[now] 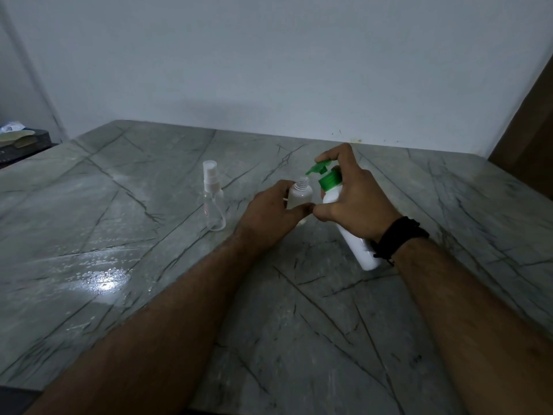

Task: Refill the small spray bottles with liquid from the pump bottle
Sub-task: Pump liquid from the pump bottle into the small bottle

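My left hand (pixel 270 215) grips a small uncapped spray bottle (pixel 300 193) with a threaded neck, upright above the marble table (pixel 119 235). My right hand (pixel 356 202) holds a white pump bottle (pixel 354 235) with a green pump head (pixel 324 175), tilted toward the small bottle. My index finger rests on top of the pump, whose green nozzle tip sits just over the small bottle's open neck. A second small clear spray bottle (pixel 213 199) with its white sprayer fitted stands on the table to the left.
A wet, shiny patch (pixel 101 280) lies on the table at left. A white wall runs behind the table. A dark box with papers (pixel 21 142) sits at the far left, and a brown panel (pixel 526 139) stands at the right edge.
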Tool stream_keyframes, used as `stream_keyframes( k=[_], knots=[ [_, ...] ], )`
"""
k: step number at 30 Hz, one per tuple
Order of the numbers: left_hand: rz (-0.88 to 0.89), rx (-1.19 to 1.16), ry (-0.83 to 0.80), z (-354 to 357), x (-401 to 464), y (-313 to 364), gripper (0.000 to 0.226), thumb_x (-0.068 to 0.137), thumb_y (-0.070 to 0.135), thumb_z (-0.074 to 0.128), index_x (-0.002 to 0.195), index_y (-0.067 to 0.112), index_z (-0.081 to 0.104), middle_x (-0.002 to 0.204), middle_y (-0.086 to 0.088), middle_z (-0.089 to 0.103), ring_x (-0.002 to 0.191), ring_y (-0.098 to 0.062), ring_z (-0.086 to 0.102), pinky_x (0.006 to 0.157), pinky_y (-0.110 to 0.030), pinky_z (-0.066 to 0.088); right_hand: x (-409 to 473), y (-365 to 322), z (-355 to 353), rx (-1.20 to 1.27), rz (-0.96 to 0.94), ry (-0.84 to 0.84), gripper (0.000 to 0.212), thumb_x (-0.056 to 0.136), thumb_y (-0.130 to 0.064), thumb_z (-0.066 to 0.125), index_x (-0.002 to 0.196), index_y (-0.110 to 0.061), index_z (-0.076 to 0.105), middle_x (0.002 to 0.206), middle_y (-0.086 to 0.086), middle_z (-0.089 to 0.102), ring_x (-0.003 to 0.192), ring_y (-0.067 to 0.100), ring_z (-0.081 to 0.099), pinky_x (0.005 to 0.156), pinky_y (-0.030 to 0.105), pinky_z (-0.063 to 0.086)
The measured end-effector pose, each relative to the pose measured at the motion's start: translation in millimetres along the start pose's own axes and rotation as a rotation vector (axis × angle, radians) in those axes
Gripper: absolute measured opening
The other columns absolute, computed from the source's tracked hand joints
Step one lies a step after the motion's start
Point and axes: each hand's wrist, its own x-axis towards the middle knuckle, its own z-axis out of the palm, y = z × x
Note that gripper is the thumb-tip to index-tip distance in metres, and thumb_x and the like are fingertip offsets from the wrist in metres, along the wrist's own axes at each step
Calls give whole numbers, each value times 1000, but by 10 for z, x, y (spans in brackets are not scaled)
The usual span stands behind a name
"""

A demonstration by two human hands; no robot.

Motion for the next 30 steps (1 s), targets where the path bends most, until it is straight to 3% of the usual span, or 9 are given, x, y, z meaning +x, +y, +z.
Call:
stream_keyframes(
  k=[7, 13, 20, 24, 30],
  knots=[
    [-3, -16, -7, -24, -18, 24, 57, 83, 46, 69, 131, 22, 51, 128, 1, 62, 109, -13, 60, 88, -24, 46, -6, -4, 14, -6, 1, 3, 78, 63, -7, 83, 127, -26, 42, 102, -2, 64, 77, 16, 64, 65, 28, 55],
    [-6, -4, -11, -32, -22, 49, 58, 83, 45, 69, 133, 21, 50, 130, 0, 61, 111, -15, 60, 93, -30, 48, 5, 6, -5, 11, 10, -6, 73, 64, -6, 83, 123, -21, 42, 105, -2, 62, 80, 13, 63, 62, 13, 49],
    [-9, -4, -13, -45, -38, 68, 58, 84, 45, 68, 133, 20, 50, 131, -1, 60, 112, -16, 59, 92, -29, 48, -5, 0, 6, -10, -6, 6, 80, 64, -8, 83, 130, -23, 41, 105, 0, 64, 79, 15, 64, 65, 22, 53],
    [-14, -1, -22, -36, -35, 70, 58, 85, 44, 68, 134, 20, 49, 132, -2, 59, 114, -17, 59, 95, -32, 48, 6, 13, 9, -11, -6, -5, 75, 64, -8, 83, 124, -23, 42, 104, -4, 62, 78, 10, 63, 61, 11, 48],
    [-13, -15, -23, -44, -32, 49, 60, 84, 46, 69, 134, 20, 49, 130, 0, 61, 112, -15, 59, 90, -26, 47, -2, 13, 13, -18, -6, 13, 77, 63, -9, 83, 126, -24, 42, 101, -1, 64, 76, 15, 64, 63, 23, 53]
  ],
)
